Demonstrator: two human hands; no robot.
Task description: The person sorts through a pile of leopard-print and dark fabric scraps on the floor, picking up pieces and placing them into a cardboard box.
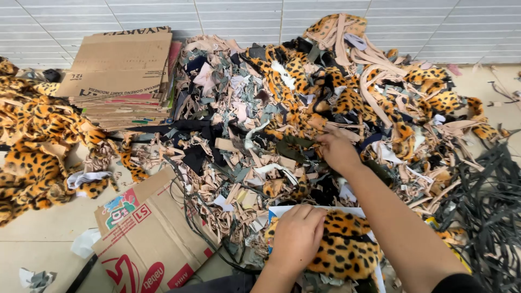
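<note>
The left hand (297, 234) lies near the bottom of the view, fingers curled over the left edge of a leopard piece (343, 247), a plush orange-and-black spotted bundle. Its grip is closed on that fabric, pressing it down onto a white sheet (282, 210) whose edge shows just beyond the knuckles.

The right hand (337, 150) reaches farther out into the scrap heap (260, 125), a wide mound of beige strips, grey-green bits, black pieces and more spotted fur on the floor (38, 239). Its fingers are bent around a dark olive scrap (293, 147) at the heap's middle (whether they pinch it fully or only touch it, I cannot tell, since the fingertips are buried among the strips).

To the far left sits a cardboard stack (116, 76), flattened and piled. Nearer, left of the left hand, a flattened box (149, 239) with red and green print lies on the floor, its far edge tucked under the heap. At the left edge is a fur pile (32, 146) of the same leopard fabric, well apart from both hands. On the right, a tangle of black straps (488, 201) spreads beside the right forearm. A white tiled wall (228, 16) runs behind everything.
</note>
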